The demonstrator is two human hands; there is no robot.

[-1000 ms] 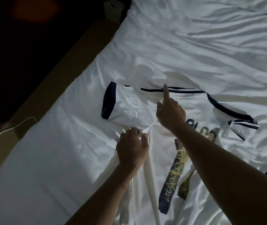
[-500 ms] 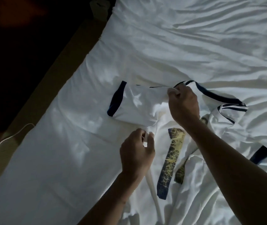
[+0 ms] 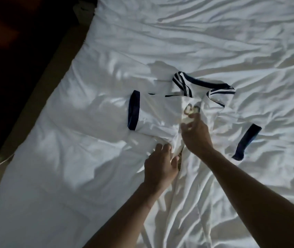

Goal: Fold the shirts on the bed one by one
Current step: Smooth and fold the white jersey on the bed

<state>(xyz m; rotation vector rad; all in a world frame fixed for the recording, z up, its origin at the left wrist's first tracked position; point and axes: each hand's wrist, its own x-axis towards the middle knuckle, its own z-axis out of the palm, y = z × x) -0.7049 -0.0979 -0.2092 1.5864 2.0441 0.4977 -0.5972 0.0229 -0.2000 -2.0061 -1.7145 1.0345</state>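
Shirt (image 3: 160,113) fabric pinched in left hand (image 3: 160,165) fingers, at fold under sleeve. Right hand (image 3: 196,136) fingers, blurred, curled on fabric below striped collar (image 3: 205,83). Dark cuff (image 3: 133,110) lay left, other cuff (image 3: 246,142) right. Shirt rumpled on white bed (image 3: 71,176).

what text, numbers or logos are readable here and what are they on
No text here can be read.
Yellowish print on the shirt: creased and blurred, unreadable.
Dark patterned strip lower on the shirt: mostly hidden in a fold, no letters to make out.
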